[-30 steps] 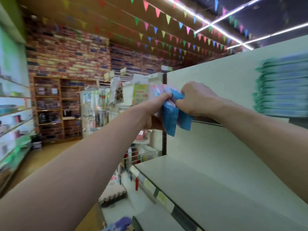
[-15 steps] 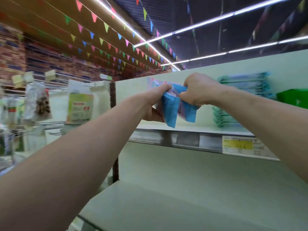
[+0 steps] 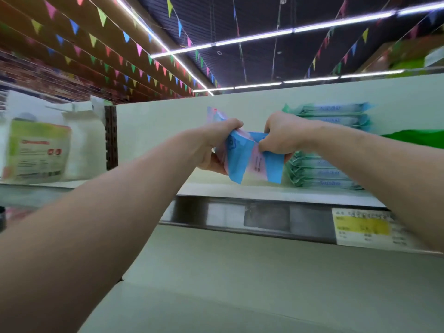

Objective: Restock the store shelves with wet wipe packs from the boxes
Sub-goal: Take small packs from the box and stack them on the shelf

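No legible text, all blurred.

One wide-angle camera, worn on the head, faces forward and slightly upward, close to a pale green metal shelf (image 3: 206, 188) beneath white ceiling strip lights (image 3: 254, 37).

Left hand (image 3: 217, 143), right hand (image 3: 282, 134); blue packs (image 3: 240, 162), count unclear; one green stack (image 3: 329, 173).

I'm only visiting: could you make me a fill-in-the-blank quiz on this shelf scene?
The left hand and right hand grip packs coloured pink and ____.
The green stack on the shelf lies to the ____ of the held packs.
The price label on the shelf edge bears a ____ band.
Missing words: blue; right; yellow.
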Tool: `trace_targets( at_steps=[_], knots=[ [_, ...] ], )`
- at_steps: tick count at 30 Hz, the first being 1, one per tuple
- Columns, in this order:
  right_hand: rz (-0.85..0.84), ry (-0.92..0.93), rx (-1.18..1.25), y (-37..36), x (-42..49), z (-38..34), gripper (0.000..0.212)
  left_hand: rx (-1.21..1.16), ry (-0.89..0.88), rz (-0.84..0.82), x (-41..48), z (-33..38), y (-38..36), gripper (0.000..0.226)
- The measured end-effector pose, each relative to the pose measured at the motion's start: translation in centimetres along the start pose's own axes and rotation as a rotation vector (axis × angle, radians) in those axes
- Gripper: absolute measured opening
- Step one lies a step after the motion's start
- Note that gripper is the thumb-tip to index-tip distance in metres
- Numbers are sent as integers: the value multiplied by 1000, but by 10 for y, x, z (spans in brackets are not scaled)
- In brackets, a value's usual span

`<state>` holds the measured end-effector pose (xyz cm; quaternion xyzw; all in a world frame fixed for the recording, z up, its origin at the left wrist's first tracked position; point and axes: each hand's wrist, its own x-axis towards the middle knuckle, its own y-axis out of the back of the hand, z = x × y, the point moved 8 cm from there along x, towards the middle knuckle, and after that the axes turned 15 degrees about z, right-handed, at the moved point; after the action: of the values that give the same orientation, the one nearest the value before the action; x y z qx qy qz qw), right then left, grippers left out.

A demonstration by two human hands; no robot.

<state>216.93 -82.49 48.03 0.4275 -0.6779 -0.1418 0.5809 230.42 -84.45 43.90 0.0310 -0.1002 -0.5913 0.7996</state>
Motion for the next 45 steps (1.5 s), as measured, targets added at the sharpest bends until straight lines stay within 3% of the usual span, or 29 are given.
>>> trace_targets(
  at_steps=[6,15,20,27,29,31,34,36,39,42,45],
  knots=[
    [-86,-206,75,-17,7,25,15,12,-34,-133,21,7,-10,39],
    [-369,-482,183,-52,18,55,28,110,-38,-318,26,0,-35,39],
    [-427,-401,27,-76,31,45,15,188,-36,-313,31,2,-34,38],
    [-375,-138,-233,-86,37,31,21,149,12,-305,43,-14,-33,34],
    [-243,-120,-113,-60,44,21,28,135,-1,-277,48,-13,-30,34],
    [-178,-194,216,-36,43,12,27,103,10,-264,50,-13,-27,34],
    [-382,-246,536,-28,20,-6,28,68,32,-259,49,-13,-24,33],
    [-460,-198,464,-38,9,-12,35,61,35,-269,49,-13,-23,33],
    [-292,-156,337,-56,18,-15,42,49,113,-303,47,-19,-21,51],
    [-159,-195,342,-60,28,-13,23,115,167,-246,61,-27,-11,74],
    [-194,-346,481,-64,28,2,12,395,-30,-93,80,-18,6,63]
  ],
)
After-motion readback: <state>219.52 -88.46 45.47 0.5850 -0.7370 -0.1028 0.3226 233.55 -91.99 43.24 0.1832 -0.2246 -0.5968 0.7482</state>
